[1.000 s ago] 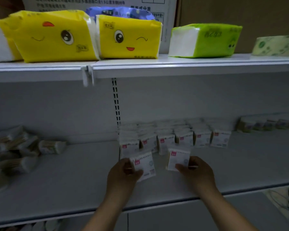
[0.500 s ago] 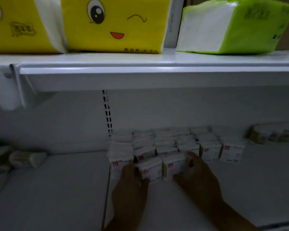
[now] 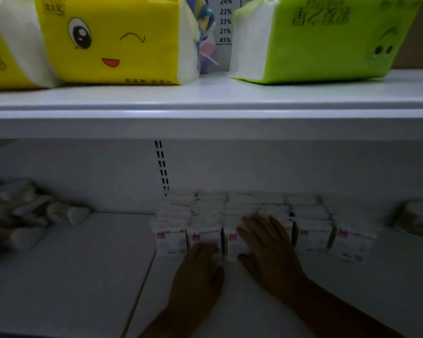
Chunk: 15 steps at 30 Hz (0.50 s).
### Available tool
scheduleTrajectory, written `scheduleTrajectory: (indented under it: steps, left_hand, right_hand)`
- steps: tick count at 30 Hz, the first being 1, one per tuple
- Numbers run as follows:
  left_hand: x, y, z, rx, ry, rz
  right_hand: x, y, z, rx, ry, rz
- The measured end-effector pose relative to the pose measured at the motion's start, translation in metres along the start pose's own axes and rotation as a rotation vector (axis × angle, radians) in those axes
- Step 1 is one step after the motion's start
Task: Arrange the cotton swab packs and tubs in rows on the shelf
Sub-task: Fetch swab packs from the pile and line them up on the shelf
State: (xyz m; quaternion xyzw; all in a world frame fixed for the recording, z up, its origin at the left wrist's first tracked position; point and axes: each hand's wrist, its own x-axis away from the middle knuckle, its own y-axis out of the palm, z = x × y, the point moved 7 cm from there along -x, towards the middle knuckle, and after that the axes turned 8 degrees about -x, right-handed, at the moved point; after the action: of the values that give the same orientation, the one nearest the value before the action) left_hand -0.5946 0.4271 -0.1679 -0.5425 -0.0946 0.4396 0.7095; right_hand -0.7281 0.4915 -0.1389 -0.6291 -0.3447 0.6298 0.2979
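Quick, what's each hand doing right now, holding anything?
Left hand: open, fingers pressing the front of a front-row swab pack.
Right hand: open, fingers spread flat over the neighbouring pack, holding nothing.

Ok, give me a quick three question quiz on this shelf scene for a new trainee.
1. True or false: the left hand is lifting a cotton swab pack clear of the lower shelf.
2. What stands on the upper shelf? A) a yellow tissue pack and a green tissue pack; B) bottles; C) folded towels.
3. Fill in: the pile of swab bundles lies to the ____ of the rows of packs.

Key: 1 false: it and the right hand rest against packs standing on the shelf. 2 A. 3 left.
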Motion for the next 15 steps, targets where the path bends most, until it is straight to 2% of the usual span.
scheduleTrajectory:
  steps: [8,15]
  left_hand:
    - [-0.003,0.001,0.004,-0.120,0.066,-0.145]
    - [0.026,-0.014,-0.009,-0.122,-0.042,-0.185]
  right_hand:
    - [0.004,0.006,0.006,-0.088,0.040,-0.043]
    - [0.017,-0.003,0.000,-0.116,0.038,-0.118]
